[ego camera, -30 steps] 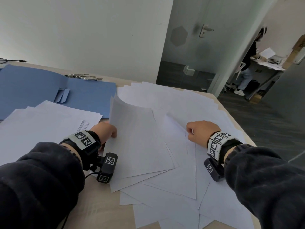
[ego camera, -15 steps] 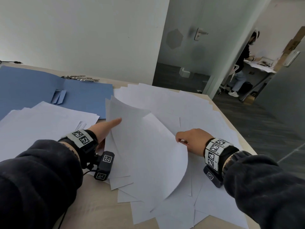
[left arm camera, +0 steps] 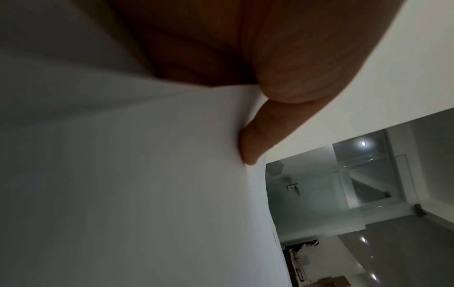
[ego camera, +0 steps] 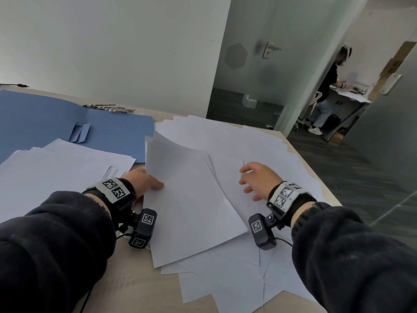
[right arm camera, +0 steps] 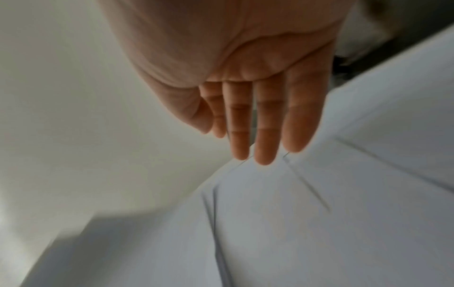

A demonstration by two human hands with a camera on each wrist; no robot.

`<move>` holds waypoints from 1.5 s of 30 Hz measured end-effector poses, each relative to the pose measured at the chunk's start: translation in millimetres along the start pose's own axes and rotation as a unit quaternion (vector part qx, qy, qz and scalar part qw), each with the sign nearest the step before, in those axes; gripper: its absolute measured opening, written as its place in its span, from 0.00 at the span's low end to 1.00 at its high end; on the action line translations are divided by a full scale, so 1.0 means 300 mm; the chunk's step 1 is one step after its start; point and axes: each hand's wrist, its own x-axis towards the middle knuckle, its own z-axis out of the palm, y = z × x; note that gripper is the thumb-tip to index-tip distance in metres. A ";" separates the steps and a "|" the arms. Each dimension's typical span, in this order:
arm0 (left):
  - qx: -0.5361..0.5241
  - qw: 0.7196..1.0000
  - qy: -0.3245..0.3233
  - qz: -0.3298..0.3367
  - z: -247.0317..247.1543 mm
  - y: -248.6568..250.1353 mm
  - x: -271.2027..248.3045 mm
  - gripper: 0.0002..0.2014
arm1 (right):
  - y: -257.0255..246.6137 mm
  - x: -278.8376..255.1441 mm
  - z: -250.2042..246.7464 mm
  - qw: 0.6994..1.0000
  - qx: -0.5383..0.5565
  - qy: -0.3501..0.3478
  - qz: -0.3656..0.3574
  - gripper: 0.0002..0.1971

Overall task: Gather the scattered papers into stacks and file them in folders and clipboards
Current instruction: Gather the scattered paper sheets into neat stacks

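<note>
- Left hand (ego camera: 144, 184): centre-left of the head view, clamped on the left edge of a held stack (ego camera: 191, 199) of white sheets; thumb (left arm camera: 255, 143) presses on the top sheet, other fingers hidden beneath.
- Held stack: centre of the frame, long axis running from the lower centre up toward the upper left; far corner curls up off the desk, near end lies on the loose papers.
- Right hand (ego camera: 257, 179): centre-right of the frame, fingers (right arm camera: 265, 136) straight and spread, holding nothing, hovering just above the loose papers; whether a fingertip touches them cannot be told.
- Loose papers (ego camera: 259, 143): fanned across the right half of the desk, from upper centre down to the lower right edge, directly under and beyond the right hand.
- Key relation: the next sheets lie ahead and to the right of the right hand, which is the nearer one; the held stack sits just to its left, so, as I judge it, a sheet picked up has to travel leftward to land on that stack.
- Second pile (ego camera: 56, 168): left of the frame, beside the left wrist, lying flat.
- Folder (ego camera: 117, 129): blue, open, upper left, behind the second pile, well apart from the right hand.
- Clips (ego camera: 106, 108): metal, at the folder's far edge.
</note>
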 end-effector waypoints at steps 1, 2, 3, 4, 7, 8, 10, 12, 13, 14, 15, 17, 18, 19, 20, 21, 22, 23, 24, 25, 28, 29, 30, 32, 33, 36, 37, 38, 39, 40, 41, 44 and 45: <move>0.006 1.000 0.002 0.001 0.004 0.004 -0.001 0.10 | 0.015 0.000 -0.031 0.997 0.053 0.022 0.049 0.09; 0.006 1.000 0.004 0.000 0.007 0.007 0.000 0.11 | 0.034 0.000 -0.059 0.991 0.087 0.039 0.089 0.10; 0.008 1.000 0.007 -0.001 0.008 0.009 0.000 0.11 | 0.055 -0.002 -0.080 0.986 0.109 0.047 0.120 0.12; 0.011 1.000 0.008 0.000 0.008 0.009 0.000 0.12 | 0.075 -0.005 -0.095 0.980 0.123 0.048 0.147 0.14; 0.023 1.000 0.012 0.001 0.008 0.010 0.005 0.15 | 0.110 -0.019 -0.096 0.970 0.136 0.023 0.200 0.18; 0.026 1.000 0.014 0.002 0.009 0.011 0.007 0.14 | 0.112 -0.023 -0.088 0.967 0.144 0.014 0.208 0.19; 0.038 0.999 0.015 0.005 0.011 0.016 0.003 0.14 | 0.111 -0.023 -0.073 0.963 0.168 0.008 0.209 0.19; 0.048 0.999 0.020 0.008 0.011 0.019 0.001 0.15 | 0.109 -0.013 -0.058 0.961 0.184 0.011 0.207 0.16; 0.049 0.999 0.021 0.008 0.011 0.020 -0.002 0.15 | 0.107 -0.005 -0.051 0.959 0.195 0.015 0.207 0.15; 0.051 0.998 0.022 0.008 0.010 0.020 -0.004 0.16 | 0.106 0.004 -0.046 0.955 0.208 0.022 0.209 0.13; 0.052 0.998 0.023 0.007 0.011 0.021 -0.005 0.16 | 0.104 0.012 -0.039 0.952 0.221 0.031 0.212 0.12; 0.057 0.998 0.023 0.007 0.013 0.023 -0.005 0.16 | 0.101 0.024 -0.028 0.946 0.234 0.040 0.219 0.12; 0.061 0.998 0.024 0.008 0.015 0.024 -0.006 0.16 | 0.099 0.027 -0.025 0.947 0.229 0.037 0.223 0.12; 0.061 0.998 0.024 0.010 0.015 0.025 -0.005 0.16 | 0.095 0.029 -0.017 0.950 0.217 0.031 0.224 0.13; 0.058 0.998 0.023 0.009 0.015 0.026 -0.006 0.16 | 0.091 0.030 -0.013 0.955 0.196 0.022 0.221 0.13; 0.055 0.998 0.022 0.007 0.017 0.026 -0.005 0.16 | 0.089 0.036 -0.010 0.962 0.169 0.017 0.215 0.14; 0.054 0.998 0.021 0.005 0.016 0.027 -0.005 0.16 | 0.087 0.044 -0.007 0.972 0.127 0.019 0.198 0.14; 0.054 0.998 0.022 0.004 0.016 0.026 -0.005 0.16 | 0.081 0.051 -0.005 0.982 0.075 0.023 0.172 0.13; 0.054 0.998 0.024 0.003 0.014 0.025 -0.005 0.16 | 0.077 0.063 -0.004 0.990 0.017 0.026 0.138 0.12; 0.054 0.998 0.024 0.003 0.013 0.025 -0.004 0.16 | 0.075 0.075 -0.004 0.994 -0.039 0.024 0.103 0.12; 0.050 0.999 0.020 0.002 0.010 0.022 -0.001 0.16 | 0.069 0.099 -0.004 0.988 -0.141 0.000 0.065 0.18; 0.050 0.999 0.018 0.003 0.008 0.021 -0.002 0.15 | 0.072 0.105 -0.007 0.986 -0.156 -0.001 0.064 0.19; 0.050 0.999 0.017 0.004 0.008 0.020 -0.004 0.15 | 0.072 0.112 -0.009 0.984 -0.167 0.001 0.065 0.20; 0.050 0.999 0.018 0.004 0.007 0.019 -0.004 0.15 | 0.071 0.127 -0.009 0.981 -0.180 -0.002 0.074 0.18; 0.049 0.999 0.017 0.004 0.007 0.020 -0.004 0.15 | 0.067 0.135 -0.008 0.979 -0.186 -0.009 0.081 0.17; 0.049 0.999 0.014 0.000 0.006 0.023 -0.003 0.17 | 0.064 0.152 -0.006 0.973 -0.204 -0.037 0.103 0.16; 0.050 0.999 0.013 0.000 0.006 0.023 -0.001 0.17 | 0.069 0.157 -0.005 0.972 -0.204 -0.040 0.112 0.19; 0.051 0.999 0.011 -0.001 0.005 0.024 -0.002 0.16 | 0.076 0.161 -0.006 0.972 -0.195 -0.037 0.123 0.22; 0.052 0.999 0.010 -0.002 0.005 0.024 -0.003 0.16 | 0.085 0.166 -0.006 0.976 -0.171 -0.034 0.133 0.25; 0.052 0.999 0.009 -0.002 0.005 0.023 -0.003 0.16 | 0.093 0.167 -0.006 0.980 -0.139 -0.034 0.141 0.26; 0.050 0.999 0.009 -0.001 0.005 0.021 -0.001 0.15 | 0.103 0.171 -0.004 0.983 -0.103 -0.034 0.147 0.29; 0.034 0.999 0.006 -0.001 0.005 0.023 -0.007 0.15 | 0.118 0.179 -0.013 0.988 -0.041 -0.036 0.146 0.40; 0.031 0.999 0.006 0.000 0.006 0.027 -0.013 0.14 | 0.111 0.169 -0.014 0.989 -0.034 -0.041 0.140 0.37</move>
